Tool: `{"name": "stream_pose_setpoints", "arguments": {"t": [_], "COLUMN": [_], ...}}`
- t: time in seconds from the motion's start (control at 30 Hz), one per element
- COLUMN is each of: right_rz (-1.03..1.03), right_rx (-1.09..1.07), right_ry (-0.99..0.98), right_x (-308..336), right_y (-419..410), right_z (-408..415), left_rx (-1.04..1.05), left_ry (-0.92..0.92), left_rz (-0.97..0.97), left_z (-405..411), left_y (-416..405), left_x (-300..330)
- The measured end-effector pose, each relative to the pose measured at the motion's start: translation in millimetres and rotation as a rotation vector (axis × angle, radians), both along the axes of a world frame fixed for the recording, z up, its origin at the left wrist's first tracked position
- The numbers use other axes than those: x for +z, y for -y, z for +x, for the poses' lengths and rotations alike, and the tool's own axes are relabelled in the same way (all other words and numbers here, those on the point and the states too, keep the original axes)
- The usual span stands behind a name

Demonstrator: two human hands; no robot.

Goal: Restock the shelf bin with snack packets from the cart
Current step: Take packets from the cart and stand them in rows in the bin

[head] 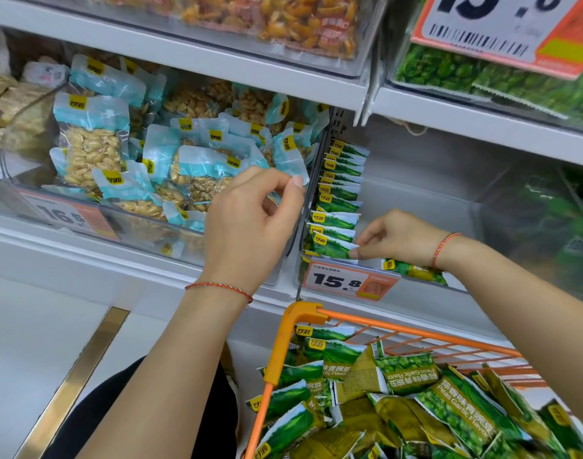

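Right hand [394, 238] pinches front green packet [333, 247] in shelf bin [426, 207] — seat it upright, flush against row. Left hand [253, 220] loosely curled, holding nothing — steady row with it.

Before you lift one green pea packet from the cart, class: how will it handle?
The green pea packets look glossy, so probably slippery. They lie crumpled and bent in the cart, so likely floppy. Small and puffy, probably light.

Person: both forearms bare, no sleeves. Thin red braided string bracelet [219, 287] on left wrist, matching one [444, 247] on right. Dark garment [104, 415] below.
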State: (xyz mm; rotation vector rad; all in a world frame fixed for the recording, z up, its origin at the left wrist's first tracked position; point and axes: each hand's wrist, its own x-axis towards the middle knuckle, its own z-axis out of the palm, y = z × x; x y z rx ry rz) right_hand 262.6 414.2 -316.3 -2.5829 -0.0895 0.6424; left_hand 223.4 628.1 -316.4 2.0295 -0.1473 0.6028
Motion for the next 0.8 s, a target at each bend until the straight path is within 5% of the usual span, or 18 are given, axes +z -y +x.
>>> {"name": "stream_pose_setpoints", "arguments": {"t": [0.37,0.53,0.8], "right_rz": [0.255,0.213,-0.034], "right_rx": [0.036,0.113,0.222], "right_ry": [0.013,-0.083,0.042], "right_x": [11.6,14.5,26.3], "right_y": [-2.1,-9.7,-19.3], "right_z": [4.3,2.8,0.7], "left_rx": [0.010,0.000,0.004], "left_ry": [-0.008,0.003,-0.019], "left_rz": [0.006,0.018,0.025], "left_z": [0.3,-0.3,-0.6], "left_y": [-1.6,-0.4,0.2], "left_x": [1.3,0.9,2.3]}}
